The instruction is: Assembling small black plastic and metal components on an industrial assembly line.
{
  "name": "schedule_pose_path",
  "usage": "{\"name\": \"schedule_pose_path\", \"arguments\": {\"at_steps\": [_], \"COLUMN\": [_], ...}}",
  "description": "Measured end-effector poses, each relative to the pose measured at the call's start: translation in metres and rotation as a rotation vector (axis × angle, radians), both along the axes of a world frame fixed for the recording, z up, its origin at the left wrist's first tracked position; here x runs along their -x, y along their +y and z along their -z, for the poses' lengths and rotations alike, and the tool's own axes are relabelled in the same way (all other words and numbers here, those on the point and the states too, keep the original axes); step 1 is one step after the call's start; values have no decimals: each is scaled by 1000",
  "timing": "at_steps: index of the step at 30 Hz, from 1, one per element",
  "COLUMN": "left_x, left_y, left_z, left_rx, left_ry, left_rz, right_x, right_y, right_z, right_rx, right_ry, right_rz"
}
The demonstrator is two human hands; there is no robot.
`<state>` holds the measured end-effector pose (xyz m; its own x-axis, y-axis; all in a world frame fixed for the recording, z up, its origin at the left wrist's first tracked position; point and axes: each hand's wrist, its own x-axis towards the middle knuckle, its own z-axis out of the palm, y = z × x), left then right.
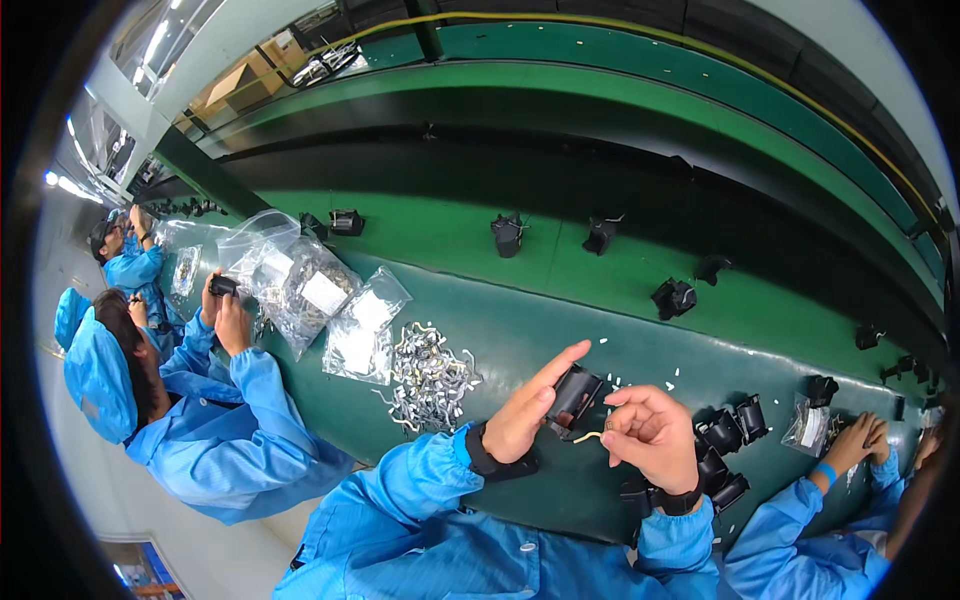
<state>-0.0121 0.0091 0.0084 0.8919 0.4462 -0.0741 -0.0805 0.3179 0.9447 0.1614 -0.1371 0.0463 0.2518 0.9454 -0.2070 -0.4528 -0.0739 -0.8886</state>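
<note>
My left hand [520,420] grips a black box-like plastic part [574,396] with a glossy dark face, its thumb and fingers around the part's left side. From the lower end of the part runs a short pale yellow wire [588,436]. The wire's free end lies at the fingertips of my right hand [652,432], which are drawn together in a pinch. To the left of my hands is a loose heap of short white and dark cable pieces [430,378]. Several similar black parts [722,432] stand clustered to the right, partly behind my right wrist.
Clear plastic bags [312,285] lie on the green table at the left, beside a co-worker [200,420] handling a black part. Another co-worker's hands [858,443] are at the right. Black parts [507,234] sit spaced along the green strip beyond the table. Small white scraps [672,373] lie near my hands.
</note>
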Motion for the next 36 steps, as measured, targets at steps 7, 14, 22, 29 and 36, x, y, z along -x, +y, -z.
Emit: {"name": "schedule_pose_path", "arguments": {"at_steps": [7, 14, 22, 29, 36], "left_x": [1, -1, -2, -2, -4], "left_y": [8, 12, 10, 10, 11], "left_z": [2, -10, -12, -12, -16], "left_rx": [-156, -279, -310, -280, -271], "left_ry": [-20, 15, 19, 27, 68], "left_rz": [42, 121, 131, 157, 157], "right_x": [-7, -6, 0, 5, 11], "right_y": [0, 3, 5, 8, 11], "right_z": [4, 4, 3, 8, 16], "right_rx": [-14, 54, 69, 16, -56], "right_ry": [39, 64, 85, 76, 86], "right_rz": [-49, -51, -16, 54, 37]}}
